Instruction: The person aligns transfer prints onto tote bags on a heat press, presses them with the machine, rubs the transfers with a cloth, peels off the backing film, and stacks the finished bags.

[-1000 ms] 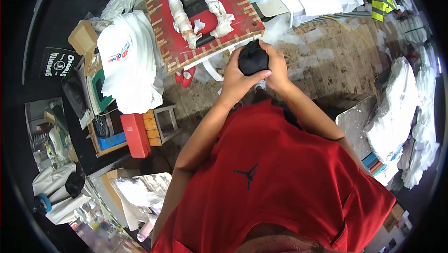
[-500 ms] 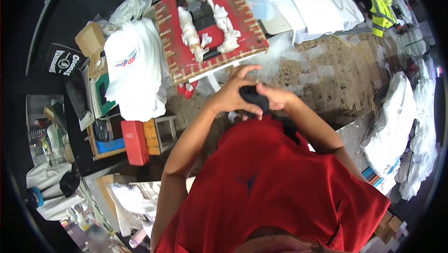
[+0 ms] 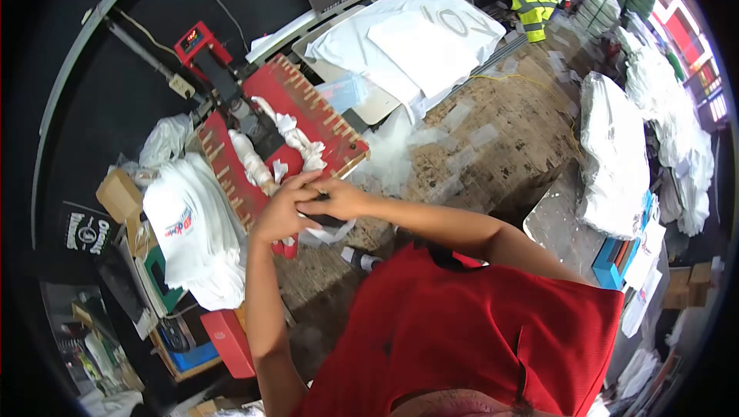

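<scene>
Both hands are close together at the near edge of a red press plate (image 3: 350, 157), which has tan strips along its edges. My left hand (image 3: 283, 211) is bent around a small black rounded object (image 3: 329, 220). Meeting it from the right, my right hand (image 3: 340, 200) has its fingers closed around the same object. Fingers cover most of it, so its kind cannot be made out. Just beyond the hands, two white wrapped bundles (image 3: 248, 157) lie on the press. A red cloth piece (image 3: 285, 161) shows between them.
A stack of white printed bags (image 3: 192, 225) stands left of the press. Behind it is a red control box (image 3: 202, 46). White sheets (image 3: 423, 51) cover a table at the back. To the right lies a plastic-wrapped bundle (image 3: 612, 155) near a blue box (image 3: 618, 261).
My hands have moved forward and left with the black object, from in front of my body to the press's near edge. The view has turned toward the right.
</scene>
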`<state>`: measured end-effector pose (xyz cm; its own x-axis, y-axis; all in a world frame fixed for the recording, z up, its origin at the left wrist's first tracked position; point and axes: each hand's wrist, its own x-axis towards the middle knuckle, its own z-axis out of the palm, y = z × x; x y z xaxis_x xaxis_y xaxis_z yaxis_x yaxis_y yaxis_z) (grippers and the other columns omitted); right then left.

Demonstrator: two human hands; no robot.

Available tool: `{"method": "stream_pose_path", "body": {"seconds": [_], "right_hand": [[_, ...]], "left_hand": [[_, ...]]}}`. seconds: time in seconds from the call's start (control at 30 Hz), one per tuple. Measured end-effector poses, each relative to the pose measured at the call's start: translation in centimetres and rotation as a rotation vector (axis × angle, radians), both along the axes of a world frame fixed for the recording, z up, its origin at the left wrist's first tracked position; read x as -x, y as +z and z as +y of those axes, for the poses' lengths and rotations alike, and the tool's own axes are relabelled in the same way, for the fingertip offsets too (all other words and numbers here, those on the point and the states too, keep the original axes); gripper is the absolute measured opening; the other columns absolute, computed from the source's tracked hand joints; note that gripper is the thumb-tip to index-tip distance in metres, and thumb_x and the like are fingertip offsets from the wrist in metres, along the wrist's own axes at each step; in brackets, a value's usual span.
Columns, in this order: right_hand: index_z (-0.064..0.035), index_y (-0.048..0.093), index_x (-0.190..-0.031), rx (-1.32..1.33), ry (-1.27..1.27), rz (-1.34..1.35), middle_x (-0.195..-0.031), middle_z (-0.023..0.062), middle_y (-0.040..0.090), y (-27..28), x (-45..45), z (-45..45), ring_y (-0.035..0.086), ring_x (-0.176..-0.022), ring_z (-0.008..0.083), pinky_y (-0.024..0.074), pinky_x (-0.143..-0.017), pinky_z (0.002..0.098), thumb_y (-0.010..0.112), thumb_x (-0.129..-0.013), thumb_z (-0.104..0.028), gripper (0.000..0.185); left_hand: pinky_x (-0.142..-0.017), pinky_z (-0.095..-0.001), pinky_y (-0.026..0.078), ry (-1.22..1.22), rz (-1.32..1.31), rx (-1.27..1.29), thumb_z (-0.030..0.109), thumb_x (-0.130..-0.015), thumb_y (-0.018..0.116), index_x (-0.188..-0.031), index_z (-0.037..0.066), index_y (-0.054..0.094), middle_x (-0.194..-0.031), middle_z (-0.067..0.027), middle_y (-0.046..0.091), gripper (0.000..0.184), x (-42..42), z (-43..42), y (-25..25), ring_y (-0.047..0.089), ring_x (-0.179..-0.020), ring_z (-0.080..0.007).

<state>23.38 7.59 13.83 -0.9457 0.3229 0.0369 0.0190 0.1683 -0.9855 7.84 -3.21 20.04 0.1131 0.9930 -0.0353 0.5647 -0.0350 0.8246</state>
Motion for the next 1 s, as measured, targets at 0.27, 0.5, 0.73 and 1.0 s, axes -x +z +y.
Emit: {"method": "stream_pose_path", "body": {"seconds": [0.27,0.5,0.73,1.0], "right_hand": [[-0.0127,0.074,-0.097,-0.680,-0.284,0.140,-0.107,0.0183,0.066,-2.4,11.0,4.9,0.066,-0.097,0.0384,0.0547,-0.084,0.0463,0.072,-0.082,-0.041,0.032],[-0.0122,0.070,-0.088,-0.836,-0.246,0.270,-0.094,0.0110,0.061,-5.9,13.8,4.1,0.066,-0.086,0.0298,0.0546,-0.071,0.0439,0.075,-0.075,-0.037,0.029],[-0.0127,0.068,-0.088,-0.763,-0.300,0.345,-0.092,0.0095,0.060,-6.2,14.1,4.0,0.064,-0.082,0.0308,0.0525,-0.067,0.0447,0.077,-0.075,-0.033,0.026],[-0.0120,0.071,-0.091,-0.766,-0.262,0.341,-0.094,0.0106,0.063,-5.7,14.4,3.9,0.067,-0.080,0.0314,0.0558,-0.067,0.0424,0.078,-0.078,-0.034,0.026]], "left_hand": [[-0.095,-0.0294,0.050,0.744,-0.161,-0.327,0.003,-0.095,0.066,-0.105,-0.003,0.073,-0.121,-0.0113,0.070,0.014,7.8,3.3,-0.2,0.066,-0.105,-0.0170],[-0.112,-0.0480,0.036,0.758,0.620,-0.510,0.040,-0.086,0.075,-0.136,0.007,0.056,-0.148,-0.0211,0.045,0.062,12.2,6.7,-6.0,0.043,-0.134,-0.0402],[-0.112,-0.0510,0.035,0.812,0.744,-0.419,0.045,-0.096,0.060,-0.144,0.008,0.048,-0.144,-0.0176,0.049,0.061,15.5,8.9,-10.1,0.046,-0.129,-0.0427],[-0.106,-0.0478,0.041,1.008,0.718,-0.283,0.044,-0.094,0.061,-0.139,0.010,0.051,-0.125,-0.0145,0.061,0.057,15.8,9.2,-10.4,0.053,-0.123,-0.0347]]}}
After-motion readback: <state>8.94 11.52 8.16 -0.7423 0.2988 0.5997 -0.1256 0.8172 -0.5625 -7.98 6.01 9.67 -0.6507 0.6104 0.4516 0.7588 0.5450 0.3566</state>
